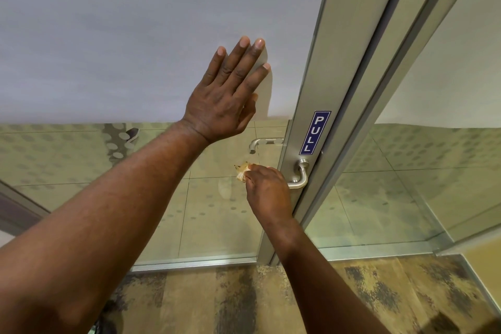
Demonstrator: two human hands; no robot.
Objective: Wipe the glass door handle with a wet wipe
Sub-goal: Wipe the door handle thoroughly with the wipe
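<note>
While I look down at the door [135, 35], I see its upper glass frosted pale grey and its lower glass clear, with tiled floor [222, 214] showing through and mottled brown carpet [271, 301] on my side. An aluminium frame [349, 62] runs up the door's right edge, carrying a blue PULL sign [314, 133]. My left hand [225, 97] lies flat and open on the frosted glass, fingers spread and pointing up, holding nothing. Below it, the handle [299, 173] sits on the frame just under the sign: a metal lever that bends down from its mount, its long axis then running level and pointing left across the clear glass. My right hand [267, 190] is curled around that lever, covering most of it, with the wipe [242, 171] bunched in the fingers and poking out at the lever's left end. A second lever [264, 144] shows through the glass behind.
</note>
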